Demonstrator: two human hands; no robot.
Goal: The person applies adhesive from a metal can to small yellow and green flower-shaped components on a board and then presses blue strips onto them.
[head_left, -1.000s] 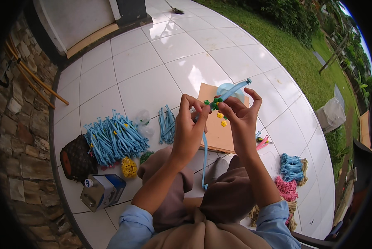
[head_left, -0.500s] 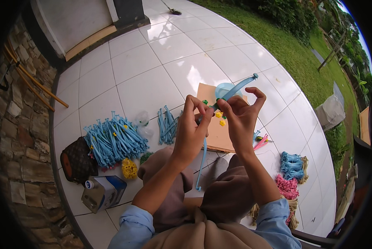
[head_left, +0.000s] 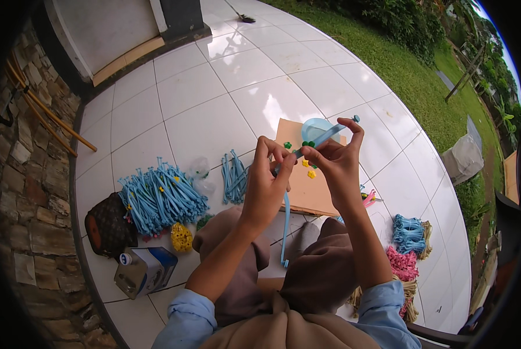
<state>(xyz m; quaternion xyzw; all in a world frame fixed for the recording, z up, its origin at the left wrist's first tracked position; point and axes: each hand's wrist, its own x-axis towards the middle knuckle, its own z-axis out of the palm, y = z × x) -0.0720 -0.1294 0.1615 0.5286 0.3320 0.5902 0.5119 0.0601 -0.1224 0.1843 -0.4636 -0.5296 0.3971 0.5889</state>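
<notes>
A light blue strap with knobbed ends is pinched between both hands above a cardboard sheet. My left hand is closed on its middle, and the strap's other end hangs below that hand. My right hand pinches the strap with thumb and fingers, its forefinger raised near the upper knob. A small dark green piece shows at the strap just by my right thumb; whether it is fixed there I cannot tell. Yellow flower-shaped pieces and a green one lie on the cardboard.
A translucent blue dish sits at the cardboard's far edge. Leftward are a heap of blue straps, a brown bag, a metal can and a yellow bundle. Blue and pink bundles lie to the right.
The strap's upper part has dipped slightly, and my right forefinger has come down toward its knobbed end. The hanging end has swung a little to the right.
</notes>
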